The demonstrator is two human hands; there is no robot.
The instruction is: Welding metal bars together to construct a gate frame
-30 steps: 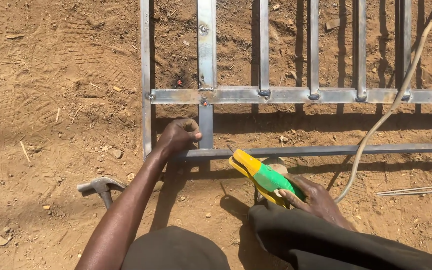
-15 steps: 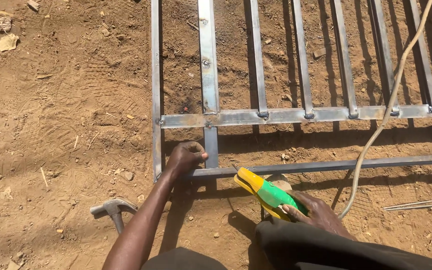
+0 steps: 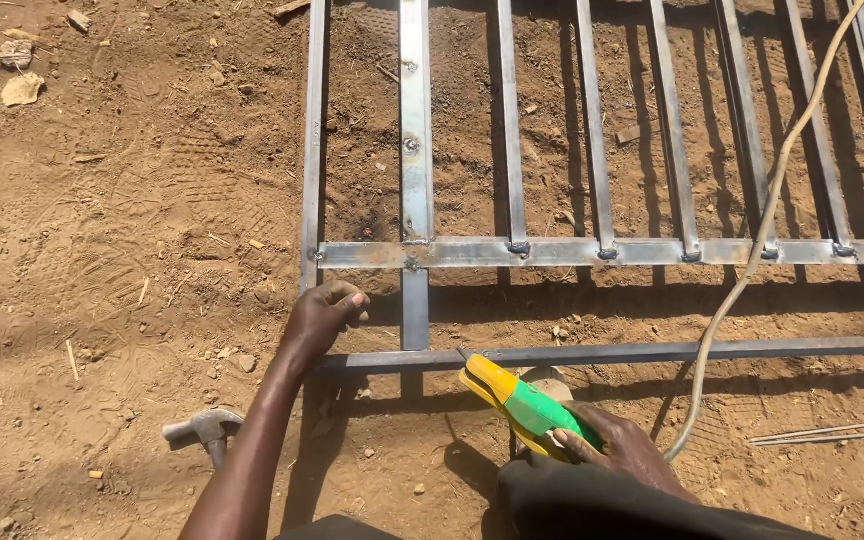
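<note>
A steel gate frame [image 3: 592, 252] of flat bars lies on the sandy ground. My left hand [image 3: 322, 318] rests on the frame's left corner, fingers curled over the upright bar where the lower rail [image 3: 652, 353] meets it. My right hand [image 3: 620, 448] grips a yellow and green welding electrode holder [image 3: 514, 402]. Its tip, with a short rod, touches the lower rail just right of the wide centre bar [image 3: 414, 180]. A pale cable [image 3: 752, 260] runs from my right hand up across the frame to the top right.
A hammer [image 3: 204, 430] lies in the dirt left of my left forearm. Spare welding rods [image 3: 822, 434] lie on the ground at the right. Dry leaves and small stones are scattered at the upper left.
The view has shifted so the frame sits lower and more bars show. My left hand has slid from the rail onto the corner upright. The holder's tip stays at the lower rail.
</note>
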